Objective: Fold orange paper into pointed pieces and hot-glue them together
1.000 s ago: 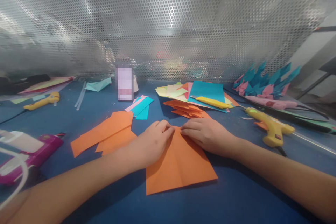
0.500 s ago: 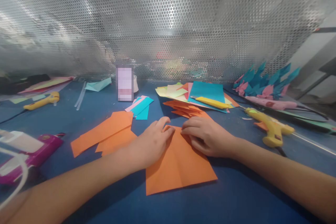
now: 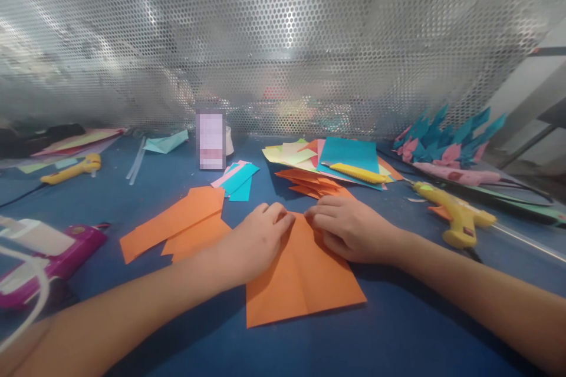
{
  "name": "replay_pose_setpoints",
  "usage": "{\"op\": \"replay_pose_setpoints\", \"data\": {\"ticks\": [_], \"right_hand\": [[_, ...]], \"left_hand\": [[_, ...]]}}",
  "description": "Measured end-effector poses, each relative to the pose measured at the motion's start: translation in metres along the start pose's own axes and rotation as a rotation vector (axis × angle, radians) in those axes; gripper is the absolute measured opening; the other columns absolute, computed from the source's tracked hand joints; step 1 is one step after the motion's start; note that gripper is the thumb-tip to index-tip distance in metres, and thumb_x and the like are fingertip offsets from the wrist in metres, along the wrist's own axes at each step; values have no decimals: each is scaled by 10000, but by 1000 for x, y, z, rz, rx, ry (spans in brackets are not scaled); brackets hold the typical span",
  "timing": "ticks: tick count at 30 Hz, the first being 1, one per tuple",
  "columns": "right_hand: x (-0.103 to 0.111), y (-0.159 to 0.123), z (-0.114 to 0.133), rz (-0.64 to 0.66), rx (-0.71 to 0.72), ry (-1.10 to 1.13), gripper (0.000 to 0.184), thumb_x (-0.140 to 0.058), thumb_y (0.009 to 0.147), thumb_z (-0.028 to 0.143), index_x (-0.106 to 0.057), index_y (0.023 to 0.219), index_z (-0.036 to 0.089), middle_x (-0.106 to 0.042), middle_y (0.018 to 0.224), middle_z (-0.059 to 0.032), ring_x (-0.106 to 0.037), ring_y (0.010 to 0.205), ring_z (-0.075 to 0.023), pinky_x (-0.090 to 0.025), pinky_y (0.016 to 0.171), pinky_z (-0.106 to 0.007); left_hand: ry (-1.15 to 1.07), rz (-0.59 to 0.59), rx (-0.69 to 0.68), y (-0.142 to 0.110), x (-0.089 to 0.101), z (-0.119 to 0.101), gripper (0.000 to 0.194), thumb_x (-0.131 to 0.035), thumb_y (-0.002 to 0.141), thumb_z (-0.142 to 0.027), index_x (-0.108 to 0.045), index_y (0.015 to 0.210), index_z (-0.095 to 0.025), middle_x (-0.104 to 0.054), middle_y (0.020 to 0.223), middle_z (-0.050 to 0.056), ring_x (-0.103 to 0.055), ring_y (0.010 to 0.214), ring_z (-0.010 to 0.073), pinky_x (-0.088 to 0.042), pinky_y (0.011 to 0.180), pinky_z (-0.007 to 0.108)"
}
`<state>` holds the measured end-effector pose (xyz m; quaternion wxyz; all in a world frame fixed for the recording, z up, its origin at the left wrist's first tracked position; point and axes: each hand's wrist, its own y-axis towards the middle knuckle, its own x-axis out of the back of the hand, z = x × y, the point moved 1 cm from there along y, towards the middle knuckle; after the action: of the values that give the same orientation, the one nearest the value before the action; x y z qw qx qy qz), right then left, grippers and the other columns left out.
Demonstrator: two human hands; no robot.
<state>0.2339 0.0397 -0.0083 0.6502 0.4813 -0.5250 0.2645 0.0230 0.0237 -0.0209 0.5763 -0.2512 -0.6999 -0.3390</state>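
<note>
An orange sheet of paper [image 3: 305, 283] with crease lines lies on the blue table in front of me. At its far edge my left hand [image 3: 262, 238] pinches the left side, thumb and fingers curled together. My right hand [image 3: 347, 228] grips the same far edge on the right, its fingers bent over the paper. A narrow strip of the edge shows between the two hands. Just beyond them sits a stack of folded orange paper pieces [image 3: 309, 179]. Left of my left hand lie more orange paper pieces [image 3: 181, 221].
A yellow cutter knife [image 3: 358, 173] rests on coloured sheets [image 3: 347, 152]. Yellow glue guns [image 3: 457, 212] [image 3: 73, 169] lie on both sides. Blue and pink folded paper shapes [image 3: 451, 135] stand back right. A magenta power strip [image 3: 77, 253] with a white cable lies left. Perforated metal [image 3: 283, 29] stands behind.
The fingers of my left hand have curled inward and closed onto the paper's far edge. My right hand and the sheet have hardly moved.
</note>
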Motion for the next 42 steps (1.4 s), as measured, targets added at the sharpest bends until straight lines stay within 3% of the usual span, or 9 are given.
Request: {"op": "replay_pose_setpoints", "data": {"ticks": [4,10,14,17,20,23,26,42], "right_hand": [[3,0,1,21,0,-71,199,-420,765,102,-563,650,178,-598,661,-71,-491,673,-190,-410,619,-299],[0,-2,0,-66,-52,-119,220,-430,754,122,-513,560,188,-521,565,-40,-436,577,-163,-355,553,-283],[-3,-4,-3,-118,-141,-59,198,-423,782,119,-545,635,171,-543,606,-42,-454,607,-168,-377,585,-292],[-5,-3,-3,-172,-224,5,181,-427,831,141,-607,821,148,-604,750,-70,-510,737,-191,-416,683,-316],[-7,0,-2,-102,-219,32,250,-417,885,170,-631,1014,161,-605,867,-84,-524,830,-203,-419,753,-342],[-8,2,-1,18,-219,33,320,-409,889,148,-621,1124,192,-583,877,-81,-521,829,-204,-420,730,-337],[-9,2,-2,57,-246,50,380,-417,869,113,-586,1197,204,-578,926,-86,-514,877,-215,-424,764,-351],[-9,3,1,93,-209,-69,309,-394,917,187,-619,1129,174,-577,870,-92,-481,810,-214,-376,732,-338]], "left_hand": [[-13,36,10,0,3,-1,345,-325,926,-85,-470,1234,-136,-526,1065,125,-485,884,233,-471,768,395],[0,23,1,0,2,-1,342,-336,908,-75,-468,1215,-145,-514,1074,120,-478,883,232,-460,770,384],[24,11,-13,0,1,0,353,-335,891,-57,-466,1209,-134,-486,1120,130,-475,928,242,-453,797,388],[32,5,-42,1,0,0,347,-314,904,-70,-467,1210,-127,-478,1127,133,-476,900,232,-455,793,390],[13,-16,-22,1,-2,2,337,-302,923,-98,-473,1212,-126,-475,1097,132,-472,891,225,-461,793,388],[-22,-38,3,1,-4,3,339,-291,933,-118,-476,1216,-132,-481,1015,120,-474,880,221,-467,768,373],[5,-11,-8,1,-4,2,375,-297,907,-81,-469,1239,-121,-501,961,118,-474,872,234,-462,757,388],[60,-33,15,4,3,-4,304,-295,919,-141,-491,1149,-111,-529,962,131,-494,875,247,-440,758,398]]}}
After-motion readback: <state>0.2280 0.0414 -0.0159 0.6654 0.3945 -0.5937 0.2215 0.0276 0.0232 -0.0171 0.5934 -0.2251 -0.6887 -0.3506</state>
